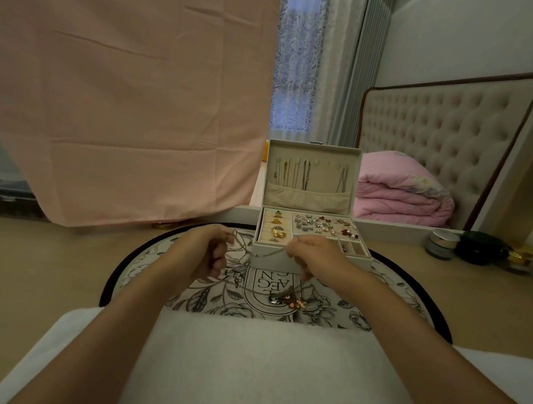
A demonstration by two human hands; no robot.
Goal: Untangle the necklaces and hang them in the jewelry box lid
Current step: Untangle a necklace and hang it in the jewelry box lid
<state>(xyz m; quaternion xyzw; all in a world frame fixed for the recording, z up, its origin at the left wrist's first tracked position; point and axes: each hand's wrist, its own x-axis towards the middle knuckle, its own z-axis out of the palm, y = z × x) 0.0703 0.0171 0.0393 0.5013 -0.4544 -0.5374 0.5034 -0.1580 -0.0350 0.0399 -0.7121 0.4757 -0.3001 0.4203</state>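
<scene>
1. Left hand (pixel 207 254): fingers curled, pinching one end of a thin chain (pixel 270 253). Right hand (pixel 311 258): fingertips closed on the same chain further along. The run between them is drawn nearly taut, just in front of the box (pixel 270 262).
2. Strands drop from the right hand to the tangle (pixel 286 299), which lies with its pendants on the patterned mat (pixel 165 257) on the bench (pixel 46 264).
3. Lid (pixel 324 177) stands upright. Several necklaces hang in it, and some hooks toward the right appear free.
4. Handling, as judged: the chains are light, limp and fine — a hard pull would likely tighten the knot or break a link. Best held with fingertips close to the knot and the loops teased loose, with the pendants left resting on the mat so their weight does not drag.
</scene>
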